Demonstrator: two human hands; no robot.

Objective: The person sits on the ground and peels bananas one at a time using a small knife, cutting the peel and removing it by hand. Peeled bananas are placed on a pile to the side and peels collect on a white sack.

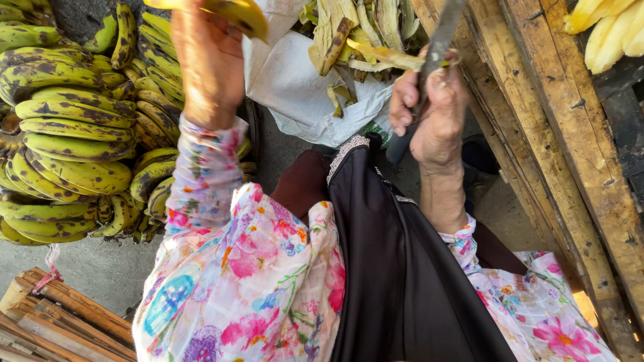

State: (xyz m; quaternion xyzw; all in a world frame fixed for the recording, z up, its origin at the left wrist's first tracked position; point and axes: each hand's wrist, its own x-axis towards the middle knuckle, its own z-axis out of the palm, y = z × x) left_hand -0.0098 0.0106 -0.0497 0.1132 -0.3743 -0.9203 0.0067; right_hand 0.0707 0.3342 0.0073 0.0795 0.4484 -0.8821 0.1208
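Hands work raised and apart: the left hand (209,64) grips a yellow banana (235,13) at the frame's top, the right hand (433,107) is clamped on a knife (436,50) above a white sack (295,87) of peels (349,33), beside bunches of spotted bananas (74,134).

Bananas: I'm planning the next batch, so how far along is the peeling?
Done: peeled bananas on the wooden rack, peels on the white sack. In hand: left hand holds a banana, right hand a knife. Left: unpeeled bunches.
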